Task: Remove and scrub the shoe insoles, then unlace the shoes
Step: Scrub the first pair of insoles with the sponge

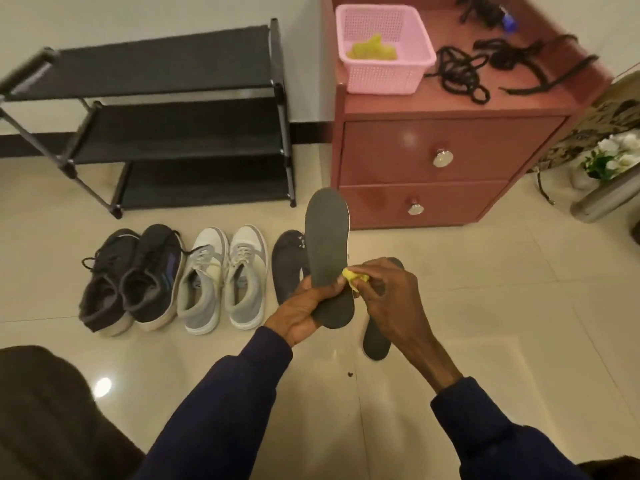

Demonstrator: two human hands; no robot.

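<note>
left hand (300,310) gripping upright dark grey foam insole (328,251) at heel end, right hand (391,292) pinching crumpled yellow cloth (355,277) against insole edge, second grey insole (376,341) flat on floor

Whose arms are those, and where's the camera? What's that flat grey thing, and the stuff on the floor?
The arms belong to a person wearing a camera on the head, looking down. The left hand holds a grey insole, the soft pad from inside a shoe. The right hand pinches a yellow cloth against it. On the floor stand dark shoes and white shoes, with two more insoles beside them. Black laces and a pink basket sit on the red cabinet.
</note>
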